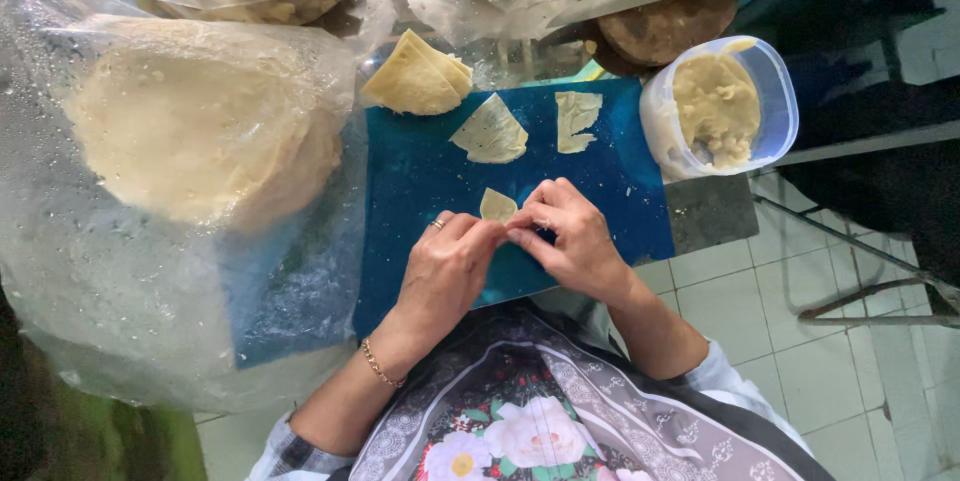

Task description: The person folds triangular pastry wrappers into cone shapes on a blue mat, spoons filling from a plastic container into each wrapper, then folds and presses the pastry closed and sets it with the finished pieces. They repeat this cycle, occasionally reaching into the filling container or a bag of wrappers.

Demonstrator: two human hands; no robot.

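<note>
**Thin wrapper pinched between two sets of fingertips**

The small pastry piece (497, 205) sits on the near middle of the blue cutting mat (420, 181), held up at its lower edge where both hands meet. It looks light, soft and limp, thin enough to tear, probably a little tacky; it is best taken by the edges with fingertips, not squeezed flat.

The left hand (445, 266) comes in from the near left, wrist bent, thumb and forefinger pinching the piece; a ring and a bracelet show. The right hand (570, 236) mirrors it from the right, fingers curled, tips closed on the same piece.

Farther off lie a wedge of wrapper (490, 131), a torn scrap (576, 119), a folded stack (418, 76), and a tub of pale filling (718, 106) at the right.
</note>
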